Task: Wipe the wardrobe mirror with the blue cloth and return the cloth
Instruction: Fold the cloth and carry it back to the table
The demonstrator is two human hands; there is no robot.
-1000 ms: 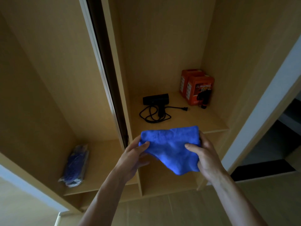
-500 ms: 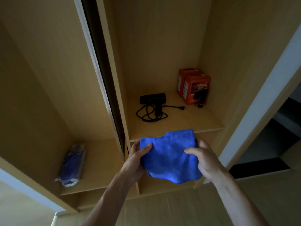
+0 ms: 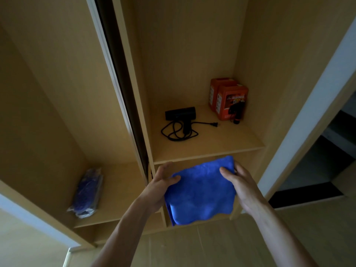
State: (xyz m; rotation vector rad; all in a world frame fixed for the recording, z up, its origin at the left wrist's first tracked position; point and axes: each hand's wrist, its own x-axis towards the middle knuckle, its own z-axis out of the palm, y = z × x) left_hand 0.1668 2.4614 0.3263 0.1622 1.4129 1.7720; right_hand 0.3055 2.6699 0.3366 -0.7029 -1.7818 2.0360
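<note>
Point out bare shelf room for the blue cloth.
Free: the front of the right shelf, between the black cord and the orange boxes; the left shelf right of the plastic bag. Crowded: the right shelf's back.

Blue cloth [image 3: 200,193]: bright blue, fuzzy, folded over, wavy lower edge, layers showing at bottom-left corner. Held in mid-air btwn left hand [image 3: 159,186] & right hand [image 3: 243,187], thumbs on its top face, just below shelf [image 3: 208,149] front edge.

I'm counting on my feed now: two hands, the left hand [image 3: 159,187] and the right hand [image 3: 240,185]. One blue cloth [image 3: 200,193]. Two orange boxes [image 3: 230,101]. One black hair dryer [image 3: 180,113]. One plastic-wrapped packet [image 3: 87,191].
</note>
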